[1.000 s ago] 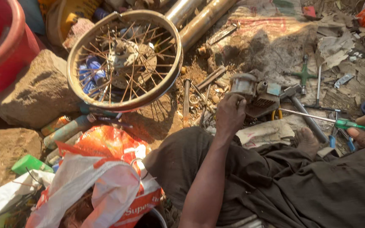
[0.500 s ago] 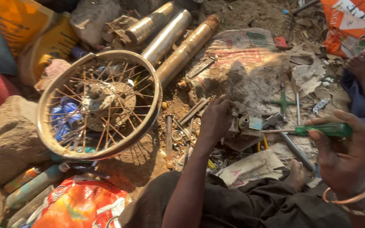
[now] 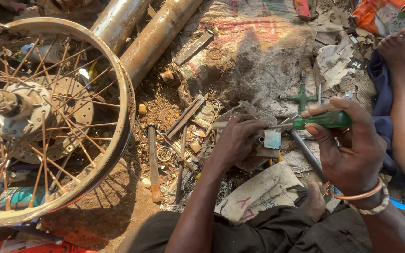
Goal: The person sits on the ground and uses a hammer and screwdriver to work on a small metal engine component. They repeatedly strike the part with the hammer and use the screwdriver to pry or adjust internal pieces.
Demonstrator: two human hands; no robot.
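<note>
1. Wheel: rusty spoked wheel rim with grey metal hub [image 3: 48, 122] fills the left side and leans over the dirt. Two rusty steel pipes [image 3: 155, 33] run diagonally past its upper edge.
2. Scattered flat rusty metal bars and rods [image 3: 165, 150] lie between the rim and the work, crowding that flank.
3. Left hand [image 3: 237, 140] is closed over a small grey metal part with a pale blue tag [image 3: 263, 140], pinning it to the ground at centre.
4. Right hand [image 3: 348, 145] grips a green-handled screwdriver [image 3: 322, 120], shaft pointing left into the part. Judgement: keep the blade square and the part pressed firm, or the tip may skid toward the fingers.
5. Far right, a bare foot [image 3: 399, 47] rests on blue cloth; open room is mostly upward, on the dirty woven sack [image 3: 258, 61].
</note>
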